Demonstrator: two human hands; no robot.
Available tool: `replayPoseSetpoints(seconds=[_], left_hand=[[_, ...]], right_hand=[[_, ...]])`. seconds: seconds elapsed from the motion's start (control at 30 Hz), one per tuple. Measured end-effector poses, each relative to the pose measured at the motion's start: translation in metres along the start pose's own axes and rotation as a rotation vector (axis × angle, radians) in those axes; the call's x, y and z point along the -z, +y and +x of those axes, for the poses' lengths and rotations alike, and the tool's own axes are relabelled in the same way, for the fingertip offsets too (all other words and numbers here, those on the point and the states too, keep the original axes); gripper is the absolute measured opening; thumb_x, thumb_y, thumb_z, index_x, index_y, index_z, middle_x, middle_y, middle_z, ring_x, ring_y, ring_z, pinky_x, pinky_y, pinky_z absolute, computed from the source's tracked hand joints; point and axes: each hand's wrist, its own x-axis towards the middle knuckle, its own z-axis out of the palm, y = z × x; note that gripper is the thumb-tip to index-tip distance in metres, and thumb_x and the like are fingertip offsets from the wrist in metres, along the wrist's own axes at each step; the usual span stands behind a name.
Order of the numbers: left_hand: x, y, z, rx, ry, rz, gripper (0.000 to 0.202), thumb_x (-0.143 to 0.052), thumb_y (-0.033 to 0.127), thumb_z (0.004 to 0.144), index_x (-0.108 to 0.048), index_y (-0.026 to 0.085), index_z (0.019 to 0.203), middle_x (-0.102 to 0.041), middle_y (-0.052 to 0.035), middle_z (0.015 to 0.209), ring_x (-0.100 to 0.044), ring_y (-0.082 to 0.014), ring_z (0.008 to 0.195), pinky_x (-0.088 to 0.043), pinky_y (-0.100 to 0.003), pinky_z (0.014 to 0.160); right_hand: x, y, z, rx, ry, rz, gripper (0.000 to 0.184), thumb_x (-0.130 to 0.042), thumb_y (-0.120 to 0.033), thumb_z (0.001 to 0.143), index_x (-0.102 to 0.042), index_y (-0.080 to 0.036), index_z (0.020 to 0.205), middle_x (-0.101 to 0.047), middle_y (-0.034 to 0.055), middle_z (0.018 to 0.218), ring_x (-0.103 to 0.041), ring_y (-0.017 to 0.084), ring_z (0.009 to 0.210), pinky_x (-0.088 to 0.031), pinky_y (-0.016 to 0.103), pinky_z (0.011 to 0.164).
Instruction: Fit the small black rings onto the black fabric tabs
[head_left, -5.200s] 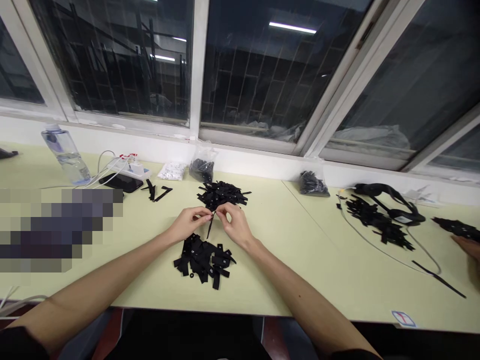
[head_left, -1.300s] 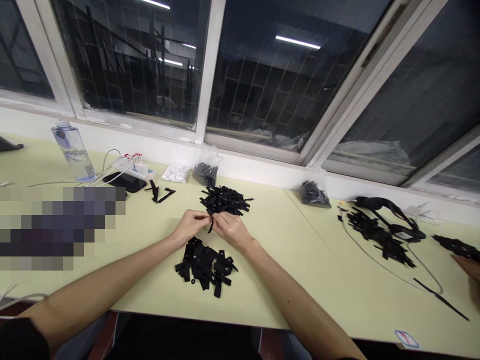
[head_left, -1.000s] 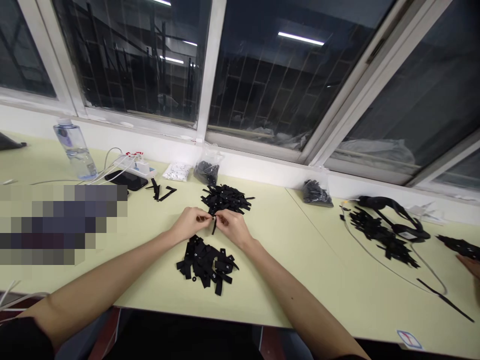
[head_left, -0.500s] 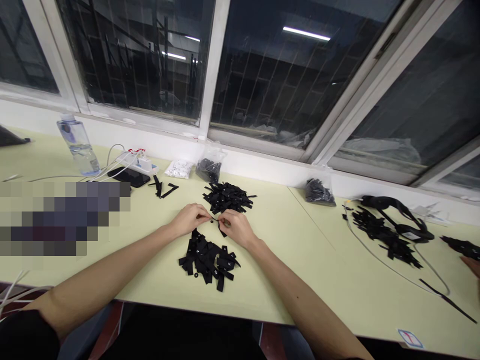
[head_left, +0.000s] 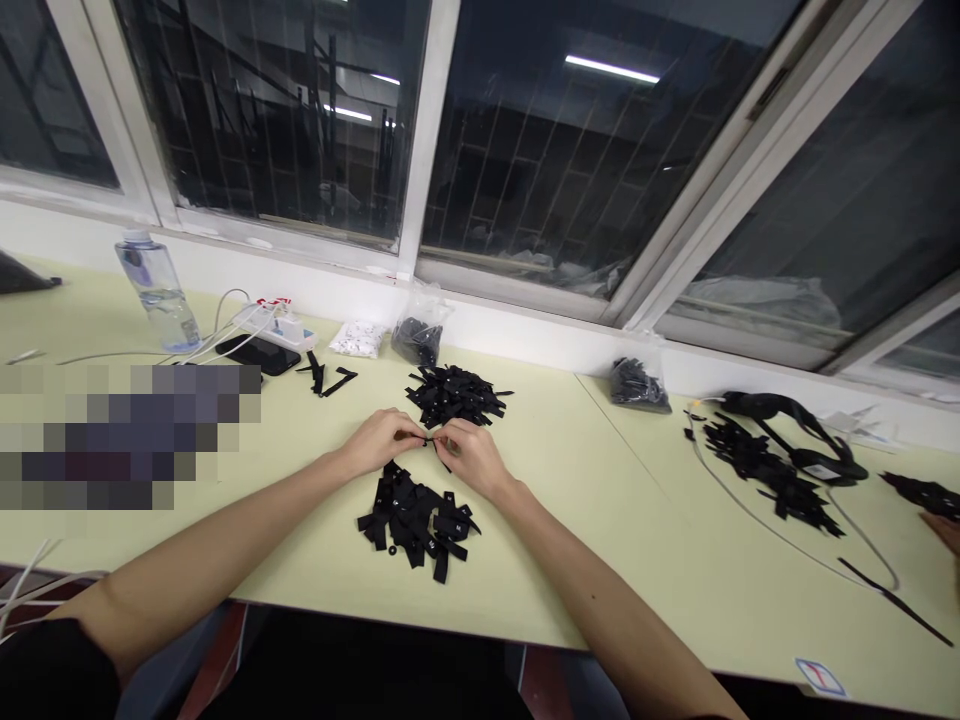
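My left hand is closed in a pinch, its fingertips at a small dark piece that looks like a black ring. My right hand is pinched shut on a black fabric strip, whose tail hangs below the fingers. Both sets of fingertips almost meet over the table, and they partly hide the small pieces. Just behind the hands lies a heap of black strips. Closer to me is a looser pile of black labels with small white marks. A loose black ring lies at that pile's near edge.
Along the window wall stand a water bottle, a power strip, a white packet and clear bags of black parts. A phone lies left. At right are headphones, a cable and another person's hand.
My fingertips have come slightly closer together. The small ring seen just below them before is now up between the fingertips. The piles look the same.
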Motion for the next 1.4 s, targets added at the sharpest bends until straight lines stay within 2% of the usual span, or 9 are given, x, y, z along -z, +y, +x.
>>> replayPoseSetpoints(seconds=[0.43,0.7,0.9,1.03,1.2,1.4], left_hand=[[0.001,0.001,0.002,0.002,0.02,-0.017,0.018,-0.064,0.038,0.086,-0.078,0.029,0.094,-0.073,-0.0035,0.096,-0.062,-0.0218,0.094,-0.047,-0.032,0.086],[0.002,0.001,0.002,0.034,0.037,-0.038,0.017,-0.065,0.036,0.086,-0.079,0.028,0.093,-0.073,-0.0038,0.095,-0.062,-0.0223,0.094,-0.047,-0.032,0.086],[0.001,-0.004,0.003,0.035,0.053,-0.023,0.018,-0.063,0.032,0.087,-0.078,0.028,0.097,-0.073,-0.0036,0.099,-0.063,-0.0218,0.097,-0.047,-0.032,0.089],[0.0,-0.006,0.003,0.034,0.072,-0.015,0.018,-0.062,0.029,0.088,-0.078,0.028,0.097,-0.073,-0.004,0.1,-0.063,-0.0222,0.097,-0.047,-0.033,0.089],[0.001,-0.006,0.003,0.039,0.077,-0.007,0.019,-0.061,0.027,0.088,-0.078,0.028,0.097,-0.073,-0.0042,0.1,-0.063,-0.0223,0.097,-0.047,-0.033,0.09],[0.002,-0.002,0.003,0.029,0.095,-0.036,0.019,-0.061,0.028,0.088,-0.077,0.029,0.098,-0.073,-0.0039,0.099,-0.062,-0.0224,0.097,-0.048,-0.034,0.09]], right_hand=[[-0.005,0.003,0.002,-0.199,0.016,0.166,0.01,-0.058,-0.018,0.085,-0.067,-0.019,0.08,-0.063,0.0007,0.072,-0.055,0.013,0.06,-0.042,0.025,0.058],[0.0,0.009,0.001,-0.21,-0.008,0.042,0.012,-0.059,-0.018,0.084,-0.064,-0.019,0.073,-0.06,-0.0007,0.069,-0.053,0.012,0.06,-0.04,0.024,0.059],[0.0,0.008,0.001,-0.102,-0.097,-0.025,0.014,-0.058,-0.016,0.088,-0.07,-0.022,0.087,-0.062,0.0008,0.08,-0.056,0.013,0.071,-0.041,0.025,0.066],[0.001,0.008,0.001,-0.088,-0.122,-0.014,0.016,-0.056,-0.017,0.091,-0.071,-0.022,0.092,-0.063,0.0027,0.084,-0.057,0.014,0.074,-0.043,0.026,0.068],[0.003,0.007,0.0,-0.1,-0.11,0.028,0.02,-0.051,-0.017,0.095,-0.07,-0.022,0.098,-0.064,0.0038,0.087,-0.058,0.016,0.08,-0.044,0.028,0.072],[0.006,-0.004,0.004,-0.133,-0.046,0.12,0.021,-0.051,-0.03,0.097,-0.07,-0.023,0.102,-0.065,0.0074,0.099,-0.056,0.021,0.096,-0.045,0.036,0.086]])
